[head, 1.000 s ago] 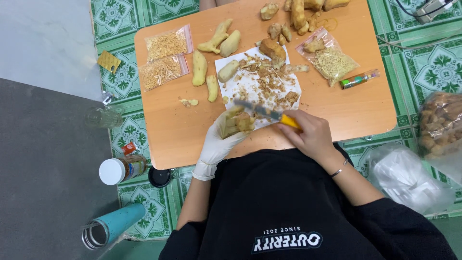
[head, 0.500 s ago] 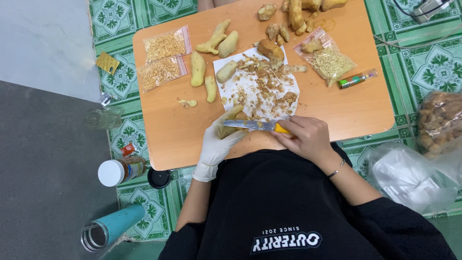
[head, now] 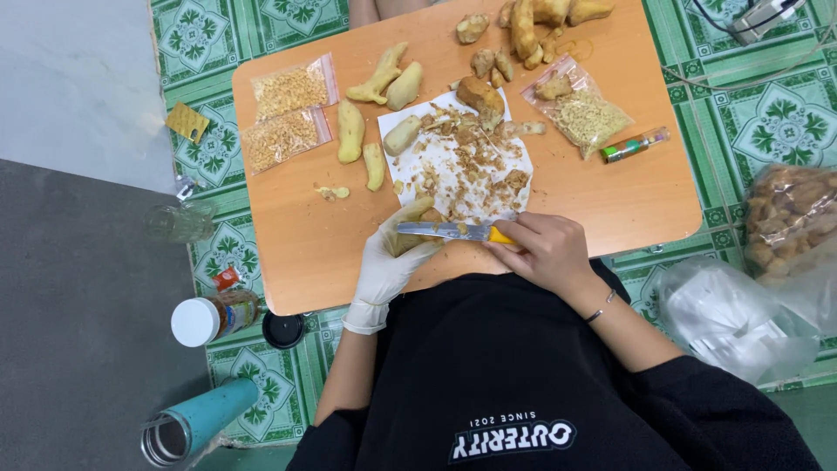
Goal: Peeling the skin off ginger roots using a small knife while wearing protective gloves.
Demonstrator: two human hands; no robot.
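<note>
My gloved left hand (head: 388,262) pinched the ginger (head: 425,218); my right hand (head: 545,253) gripped the knife (head: 453,231). Scraping shallow wasted less, I think.

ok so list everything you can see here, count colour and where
table: one, orange-brown, centre
paper: one, white, mid-table, covered in brown peelings
peeled ginger: about six pieces, pale yellow, left of the paper
unpeeled ginger: several, tan, table's far edge
zip bags: three, clear, holding yellowish bits, two left, one right
tube: one, green-capped, right of the paper
jar: one, white lid, floor left
flask: one, teal, floor bottom left
plastic bags: two, clear, floor right
knife: one, yellow handle, in right hand
left hand: white glove, holding ginger
right hand: bare, gripping the knife
</note>
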